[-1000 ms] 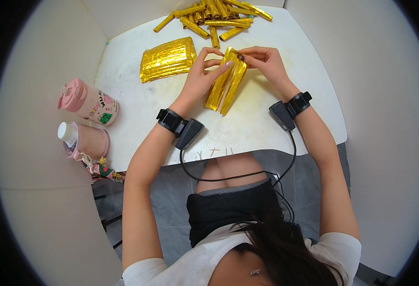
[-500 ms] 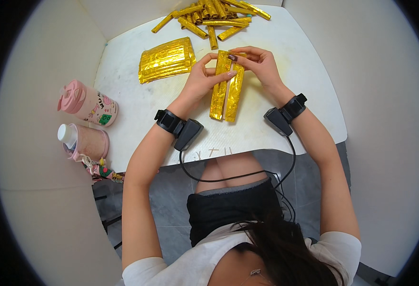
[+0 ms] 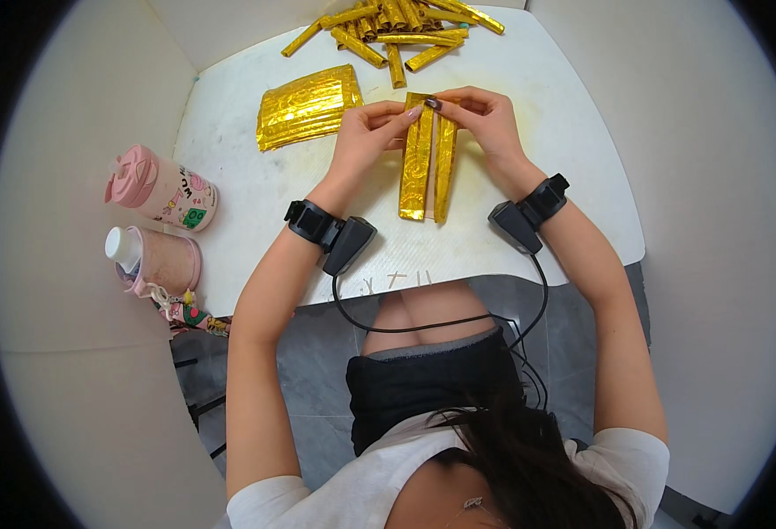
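Observation:
A long strip of shiny gold foil paper (image 3: 416, 167) is held upright between both hands, its two long sides folded in with a paler gap down the middle. My left hand (image 3: 372, 132) pinches its left fold near the top, thumb in front and fingers behind. My right hand (image 3: 483, 123) grips the upper right edge, its dark-nailed thumb pressed close to the left thumb. Just left of my left hand lies a stack of flat gold foil sheets (image 3: 307, 106). Beyond the hands is a pile of narrow gold foil rolls (image 3: 397, 40).
On the left stand a pink-lidded tumbler (image 3: 172, 189) and a pink cup holder (image 3: 172, 263) with a white-capped bottle in it. Pale walls enclose the white table (image 3: 564, 185). Black wrist devices (image 3: 348, 247) are joined by a cable (image 3: 406, 331) hanging over the front edge.
My left thumb has slid up the strip toward the top, and the left hand has shifted slightly. The strip's sides are drawn closer together, so it looks narrower.

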Available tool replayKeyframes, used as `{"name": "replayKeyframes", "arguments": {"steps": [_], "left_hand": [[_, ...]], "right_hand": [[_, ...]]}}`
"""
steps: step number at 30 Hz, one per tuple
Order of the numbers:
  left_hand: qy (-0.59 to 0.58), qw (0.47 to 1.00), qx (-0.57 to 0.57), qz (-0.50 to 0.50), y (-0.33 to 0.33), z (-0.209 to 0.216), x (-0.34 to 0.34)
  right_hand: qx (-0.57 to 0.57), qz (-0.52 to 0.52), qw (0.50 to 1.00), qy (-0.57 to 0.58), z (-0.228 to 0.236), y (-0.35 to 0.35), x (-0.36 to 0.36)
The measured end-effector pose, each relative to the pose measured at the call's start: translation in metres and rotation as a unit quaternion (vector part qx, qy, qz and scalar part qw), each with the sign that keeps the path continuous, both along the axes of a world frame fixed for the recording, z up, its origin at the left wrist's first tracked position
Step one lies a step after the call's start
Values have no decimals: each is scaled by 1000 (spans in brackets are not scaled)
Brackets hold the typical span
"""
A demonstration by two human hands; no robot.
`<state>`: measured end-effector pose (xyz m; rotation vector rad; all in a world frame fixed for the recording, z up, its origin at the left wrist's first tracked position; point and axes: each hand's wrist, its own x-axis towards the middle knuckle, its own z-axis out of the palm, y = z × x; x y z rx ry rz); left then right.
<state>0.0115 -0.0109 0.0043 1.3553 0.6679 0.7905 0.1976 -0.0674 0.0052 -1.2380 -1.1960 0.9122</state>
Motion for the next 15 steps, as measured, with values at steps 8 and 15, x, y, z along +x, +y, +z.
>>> {"name": "replayKeyframes", "arguments": {"steps": [8, 15], "left_hand": [[-39, 996, -85, 12, 3, -2, -4], [-22, 998, -13, 57, 0, 6, -2]], "right_hand": [[8, -4, 989, 150, 1, -1, -10], [9, 11, 997, 73, 2, 1, -6]]}}
